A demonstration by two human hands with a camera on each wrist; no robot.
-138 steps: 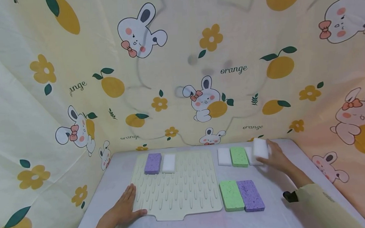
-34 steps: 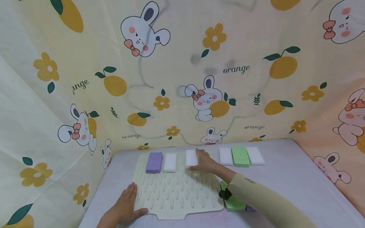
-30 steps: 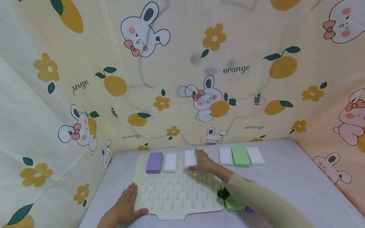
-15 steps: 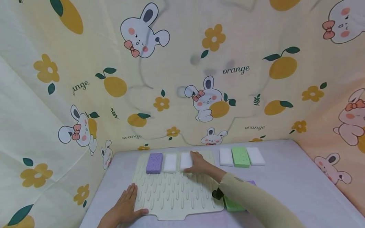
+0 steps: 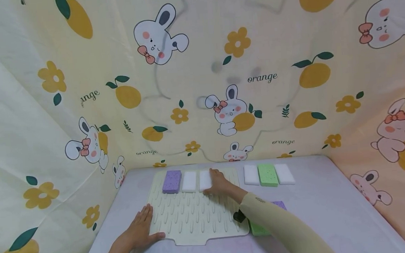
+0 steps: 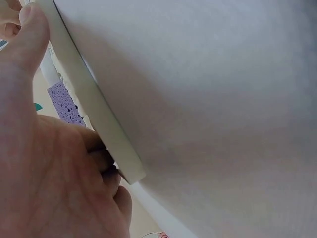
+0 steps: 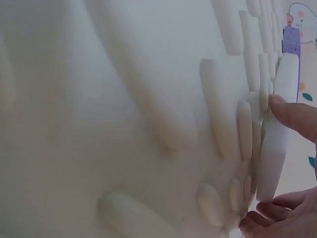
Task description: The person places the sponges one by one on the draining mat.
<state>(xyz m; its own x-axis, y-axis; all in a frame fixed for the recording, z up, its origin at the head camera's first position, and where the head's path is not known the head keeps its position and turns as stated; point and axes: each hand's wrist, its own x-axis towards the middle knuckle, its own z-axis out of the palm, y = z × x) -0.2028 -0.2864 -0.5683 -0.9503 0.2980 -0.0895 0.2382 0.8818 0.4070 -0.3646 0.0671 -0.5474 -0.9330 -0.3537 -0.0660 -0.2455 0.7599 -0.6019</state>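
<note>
A white sponge [image 5: 205, 180] lies at the far part of a cream ridged drying mat [image 5: 194, 234], third in a row. My right hand [image 5: 220, 183] pinches it by its two ends, as the right wrist view shows, thumb [image 7: 292, 113] at one end and fingers at the other. To its left sit another white sponge [image 5: 189, 182] and a purple sponge [image 5: 172, 181]. My left hand [image 5: 137, 231] rests at the mat's near left corner, fingers extended along its left edge and thumb by the front edge.
Right of the mat, a white sponge [image 5: 251, 175], a green sponge [image 5: 268, 175] and a further white sponge [image 5: 285, 174] lie in a row on the table. Nearer, a green sponge [image 5: 259, 229] and a purple one [image 5: 280, 204] are partly hidden by my right sleeve. A printed cloth [image 5: 199, 65] rises behind.
My right hand has brought the white sponge from the right-hand row onto the mat, then slid it left, close beside the other white sponge. The left hand has stayed at the mat's edge.
</note>
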